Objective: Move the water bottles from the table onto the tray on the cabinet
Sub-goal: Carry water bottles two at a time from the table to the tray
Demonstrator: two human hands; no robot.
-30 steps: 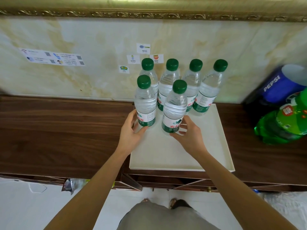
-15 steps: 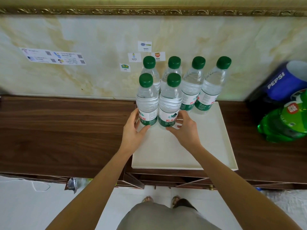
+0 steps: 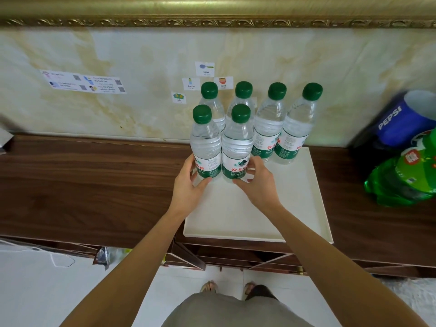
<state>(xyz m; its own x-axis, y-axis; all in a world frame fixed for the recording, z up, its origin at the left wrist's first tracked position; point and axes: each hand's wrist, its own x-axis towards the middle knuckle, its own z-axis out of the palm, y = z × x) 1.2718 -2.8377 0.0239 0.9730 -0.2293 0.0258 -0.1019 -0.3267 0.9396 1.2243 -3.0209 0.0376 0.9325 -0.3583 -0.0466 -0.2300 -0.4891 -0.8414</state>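
My left hand (image 3: pixel 188 185) curls round the front-left bottle (image 3: pixel 205 147); my right hand (image 3: pixel 256 182) curls round the front-right bottle (image 3: pixel 237 149), both at the label band. Full bottles are probably heavy, smooth-walled, slightly yielding. They stand upright on the tray (image 3: pixel 306 208), caps up, long axes vertical.

1. A home's living or dining room: dark wooden cabinet (image 3: pixel 94 180) against a marble-look wall (image 3: pixel 141 55) under gilt ornate moulding (image 3: pixel 212 21)
2. Picture word stickers (image 3: pixel 204 68) and soft-drink bottles (image 3: pixel 401 178) suggest household use
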